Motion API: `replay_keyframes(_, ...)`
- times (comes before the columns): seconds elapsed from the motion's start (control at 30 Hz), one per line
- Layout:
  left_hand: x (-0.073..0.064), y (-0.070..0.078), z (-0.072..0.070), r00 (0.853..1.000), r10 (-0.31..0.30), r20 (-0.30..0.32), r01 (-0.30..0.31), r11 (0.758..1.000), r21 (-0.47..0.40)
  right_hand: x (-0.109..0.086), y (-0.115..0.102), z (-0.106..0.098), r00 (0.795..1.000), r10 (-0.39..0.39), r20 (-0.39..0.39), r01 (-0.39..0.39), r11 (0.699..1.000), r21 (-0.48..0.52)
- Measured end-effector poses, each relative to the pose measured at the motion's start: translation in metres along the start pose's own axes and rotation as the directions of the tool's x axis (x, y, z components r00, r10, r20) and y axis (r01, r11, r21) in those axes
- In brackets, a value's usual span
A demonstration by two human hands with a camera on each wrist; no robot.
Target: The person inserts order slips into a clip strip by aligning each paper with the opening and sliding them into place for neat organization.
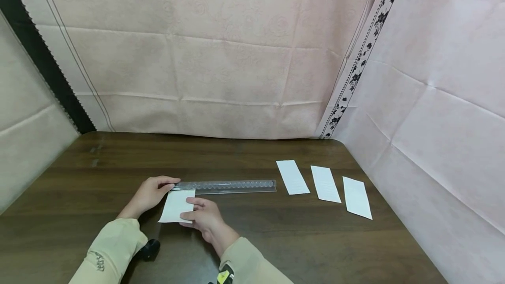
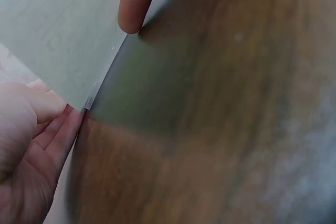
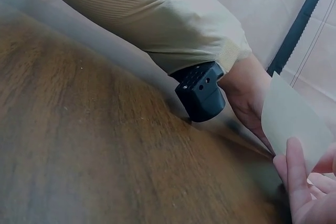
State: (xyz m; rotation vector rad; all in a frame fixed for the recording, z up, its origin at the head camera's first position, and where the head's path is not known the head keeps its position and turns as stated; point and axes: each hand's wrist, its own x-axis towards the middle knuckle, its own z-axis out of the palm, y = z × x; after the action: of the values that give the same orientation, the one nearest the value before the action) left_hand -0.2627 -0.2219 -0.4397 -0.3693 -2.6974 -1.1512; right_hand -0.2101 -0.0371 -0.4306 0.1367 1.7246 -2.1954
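Note:
A clear ruler (image 1: 236, 186) lies crosswise on the table, and my left hand (image 1: 151, 192) holds its left end between thumb and forefinger. Below that end is a small white sheet of paper (image 1: 173, 208), its top edge along the ruler. My right hand (image 1: 207, 218) grips the sheet's right side with spread fingers. In the right wrist view, the sheet (image 3: 294, 121) tilts up from the wood beside my right fingers (image 3: 296, 161). The left wrist view shows left fingertips (image 2: 137, 3) at the edge of the paper (image 2: 58, 40), with my right hand (image 2: 26, 150) at its corner.
Three white paper strips (image 1: 293, 177) (image 1: 325, 184) (image 1: 357, 197) lie in a slanting row right of the ruler. Pale cloth (image 1: 236, 65) hangs behind and beside the brown wooden table (image 1: 300, 249). A black camera (image 3: 202, 92) sits under the left wrist.

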Motion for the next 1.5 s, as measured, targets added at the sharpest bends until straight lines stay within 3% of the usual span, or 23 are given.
replay_keyframes(0.73,0.001,0.003,0.000,1.000,-0.023,0.016,0.023,0.999,-0.031,0.010,-0.004,0.004,0.999,0.012,-0.053,-0.010,1.000,0.021)
replay_keyframes(1.1,0.000,0.002,0.001,1.000,0.006,-0.004,-0.006,0.999,-0.034,0.012,-0.003,0.002,0.998,-0.014,-0.066,0.015,1.000,0.016)
replay_keyframes(1.5,-0.001,0.003,0.000,0.999,-0.034,0.012,0.035,0.999,-0.040,0.011,-0.006,-0.006,0.999,-0.004,-0.054,0.003,1.000,-0.015)
